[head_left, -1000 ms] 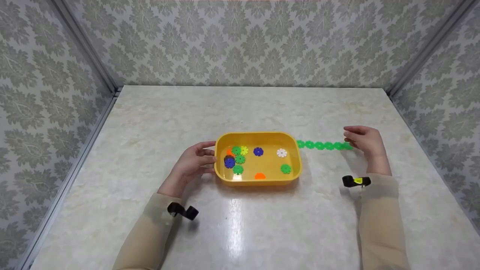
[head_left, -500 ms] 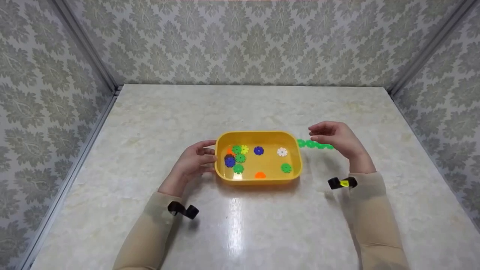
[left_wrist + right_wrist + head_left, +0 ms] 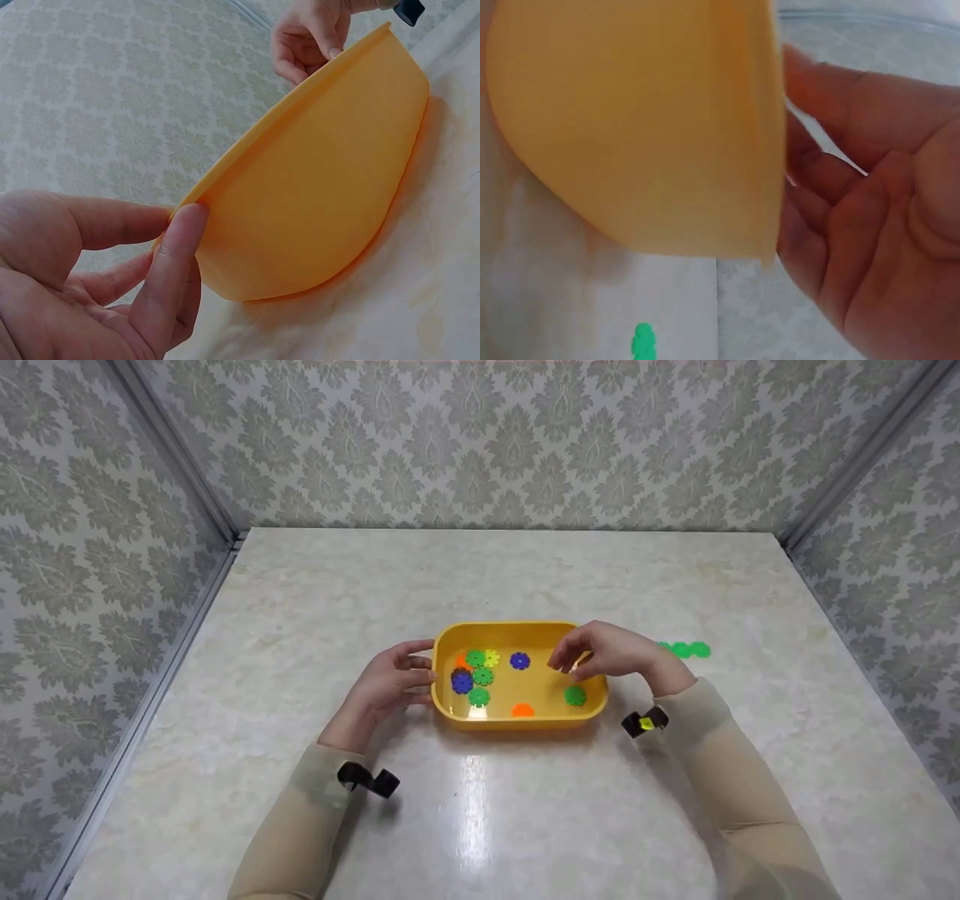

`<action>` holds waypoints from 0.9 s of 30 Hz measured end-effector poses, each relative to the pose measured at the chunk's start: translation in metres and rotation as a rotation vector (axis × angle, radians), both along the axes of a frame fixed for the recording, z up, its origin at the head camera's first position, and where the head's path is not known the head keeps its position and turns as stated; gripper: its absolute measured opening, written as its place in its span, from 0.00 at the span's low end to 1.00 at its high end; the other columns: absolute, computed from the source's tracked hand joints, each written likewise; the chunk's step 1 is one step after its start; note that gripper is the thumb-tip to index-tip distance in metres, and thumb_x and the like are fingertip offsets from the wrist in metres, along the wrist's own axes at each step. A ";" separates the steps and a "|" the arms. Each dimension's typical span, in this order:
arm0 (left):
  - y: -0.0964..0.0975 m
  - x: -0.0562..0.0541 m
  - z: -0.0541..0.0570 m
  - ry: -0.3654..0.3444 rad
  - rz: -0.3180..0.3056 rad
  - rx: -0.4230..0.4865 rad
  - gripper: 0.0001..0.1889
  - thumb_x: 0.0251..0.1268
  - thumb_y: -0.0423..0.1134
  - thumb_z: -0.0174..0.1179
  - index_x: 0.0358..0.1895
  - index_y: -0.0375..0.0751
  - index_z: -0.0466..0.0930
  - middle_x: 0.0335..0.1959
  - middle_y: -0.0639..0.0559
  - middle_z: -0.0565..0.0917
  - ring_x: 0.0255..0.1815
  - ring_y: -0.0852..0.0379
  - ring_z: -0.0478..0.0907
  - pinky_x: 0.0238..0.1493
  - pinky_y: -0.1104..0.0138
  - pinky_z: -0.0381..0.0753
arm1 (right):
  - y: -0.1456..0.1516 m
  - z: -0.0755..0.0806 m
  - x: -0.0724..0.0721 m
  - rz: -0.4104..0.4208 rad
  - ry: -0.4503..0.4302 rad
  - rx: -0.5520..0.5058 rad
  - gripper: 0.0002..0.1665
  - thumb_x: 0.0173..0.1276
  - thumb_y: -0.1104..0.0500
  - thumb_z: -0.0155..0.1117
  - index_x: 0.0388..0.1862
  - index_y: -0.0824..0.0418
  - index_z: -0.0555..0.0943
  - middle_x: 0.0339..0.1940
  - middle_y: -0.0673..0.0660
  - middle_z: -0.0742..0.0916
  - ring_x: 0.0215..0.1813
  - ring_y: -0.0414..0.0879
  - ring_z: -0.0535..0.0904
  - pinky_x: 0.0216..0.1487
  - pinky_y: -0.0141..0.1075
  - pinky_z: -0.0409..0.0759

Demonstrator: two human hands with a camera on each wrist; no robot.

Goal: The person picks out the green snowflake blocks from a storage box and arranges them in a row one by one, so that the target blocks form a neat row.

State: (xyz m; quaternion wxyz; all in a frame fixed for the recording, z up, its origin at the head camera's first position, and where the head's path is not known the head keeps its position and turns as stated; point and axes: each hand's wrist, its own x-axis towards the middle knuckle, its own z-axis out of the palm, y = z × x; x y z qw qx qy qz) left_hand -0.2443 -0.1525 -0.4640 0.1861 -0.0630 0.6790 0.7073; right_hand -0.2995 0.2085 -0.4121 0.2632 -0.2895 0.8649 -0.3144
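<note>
My left hand (image 3: 386,690) grips the left rim of a yellow plastic tub (image 3: 517,723); in the left wrist view the thumb and fingers pinch its edge. My right hand (image 3: 611,649) reaches over the tub's right side, fingers bent and thumb apart, with nothing seen between them. In the tub lie notched plastic snowflake discs: a green disc (image 3: 575,695) just below the right fingertips, a blue disc (image 3: 520,661) to their left, an orange disc (image 3: 523,710) by the near wall. Several more, including a yellow disc (image 3: 491,658), cluster at the left end.
A row of joined green discs (image 3: 686,649) lies on the table right of the tub, partly hidden behind the right hand and wrist. The pale marbled table (image 3: 360,577) ends at a patterned wall (image 3: 510,450) behind.
My right hand has moved left from the green row to over the tub, now hiding the white disc and uncovering the row's right end. The left hand keeps its grip on the rim.
</note>
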 end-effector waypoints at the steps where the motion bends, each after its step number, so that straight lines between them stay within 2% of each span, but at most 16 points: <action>1: 0.000 0.000 0.000 0.000 0.000 -0.004 0.33 0.67 0.25 0.64 0.75 0.45 0.68 0.52 0.45 0.79 0.40 0.55 0.83 0.37 0.65 0.91 | -0.005 0.001 0.002 0.012 0.024 0.058 0.17 0.66 0.69 0.71 0.53 0.66 0.86 0.53 0.63 0.89 0.54 0.55 0.85 0.61 0.47 0.86; 4: 0.000 0.000 0.000 -0.001 0.005 -0.003 0.33 0.67 0.25 0.64 0.75 0.45 0.68 0.52 0.45 0.79 0.40 0.55 0.83 0.37 0.65 0.91 | -0.020 0.000 0.009 0.035 0.119 0.235 0.17 0.62 0.72 0.71 0.50 0.63 0.87 0.48 0.60 0.89 0.50 0.52 0.83 0.59 0.49 0.85; 7: 0.000 -0.001 0.000 -0.002 0.005 0.001 0.33 0.67 0.25 0.64 0.75 0.45 0.69 0.51 0.45 0.79 0.40 0.54 0.83 0.37 0.64 0.91 | -0.030 -0.004 0.017 0.043 0.217 0.382 0.17 0.57 0.75 0.71 0.44 0.61 0.86 0.40 0.57 0.87 0.42 0.50 0.79 0.49 0.43 0.83; 11: 0.000 0.000 0.000 -0.006 0.002 0.001 0.33 0.67 0.25 0.64 0.74 0.45 0.69 0.52 0.45 0.79 0.40 0.54 0.83 0.37 0.63 0.91 | -0.037 -0.013 0.026 0.065 0.341 0.476 0.12 0.57 0.76 0.66 0.36 0.62 0.82 0.27 0.54 0.78 0.32 0.50 0.71 0.36 0.37 0.72; 14: -0.001 0.000 0.000 -0.006 -0.001 0.001 0.33 0.67 0.25 0.64 0.74 0.45 0.69 0.52 0.45 0.79 0.40 0.54 0.83 0.38 0.63 0.91 | -0.038 -0.018 0.029 0.103 0.427 0.486 0.11 0.58 0.77 0.62 0.32 0.63 0.79 0.24 0.53 0.74 0.29 0.49 0.69 0.33 0.36 0.67; 17: -0.001 -0.001 -0.001 -0.004 -0.001 -0.001 0.33 0.67 0.25 0.64 0.74 0.45 0.69 0.52 0.44 0.79 0.40 0.54 0.83 0.38 0.63 0.91 | -0.037 -0.020 0.029 0.118 0.450 0.478 0.12 0.58 0.78 0.61 0.31 0.61 0.79 0.24 0.53 0.74 0.29 0.48 0.69 0.33 0.35 0.67; 23: -0.001 -0.001 -0.003 -0.003 -0.004 0.008 0.33 0.67 0.25 0.65 0.75 0.45 0.69 0.53 0.44 0.79 0.41 0.55 0.84 0.38 0.63 0.91 | -0.030 -0.014 0.026 0.090 0.367 0.381 0.11 0.60 0.74 0.65 0.29 0.58 0.82 0.26 0.52 0.80 0.31 0.48 0.73 0.36 0.36 0.72; 27: -0.002 -0.001 -0.004 -0.005 -0.001 0.020 0.33 0.67 0.25 0.64 0.75 0.45 0.69 0.54 0.44 0.78 0.40 0.54 0.84 0.38 0.63 0.91 | -0.023 -0.008 0.024 0.063 0.286 0.253 0.05 0.67 0.68 0.69 0.34 0.59 0.86 0.30 0.52 0.84 0.34 0.46 0.75 0.39 0.36 0.76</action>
